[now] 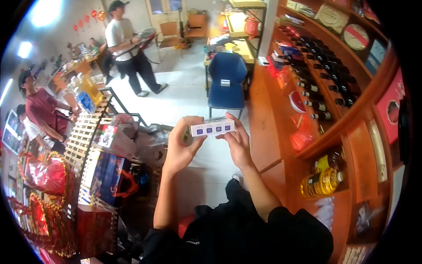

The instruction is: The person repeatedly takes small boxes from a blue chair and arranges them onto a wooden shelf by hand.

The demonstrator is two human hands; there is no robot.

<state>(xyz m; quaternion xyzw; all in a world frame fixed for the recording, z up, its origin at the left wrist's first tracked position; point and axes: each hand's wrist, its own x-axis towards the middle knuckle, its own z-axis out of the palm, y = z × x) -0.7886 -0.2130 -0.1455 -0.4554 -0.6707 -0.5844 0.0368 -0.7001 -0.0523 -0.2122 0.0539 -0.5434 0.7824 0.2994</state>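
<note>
A small white box (212, 128) with a row of several purple square symbols on its side is held up in front of me, between both hands. My left hand (183, 143) grips its left end, thumb below and fingers behind. At the right end, my right hand (237, 143) pinches it with thumb and fingers. The print above the symbols is too small to read. Beyond the box stands a blue chair (227, 72) with a small white-and-grey item (225, 82) on it.
To my right runs a wooden counter (266, 119) below a rack of dark bottles (327, 66); an oil jug (322, 183) sits lower. On my left, a slatted shelf (85, 145) carries boxes and red baskets (44, 211). One person (127, 44) stands ahead, others at left.
</note>
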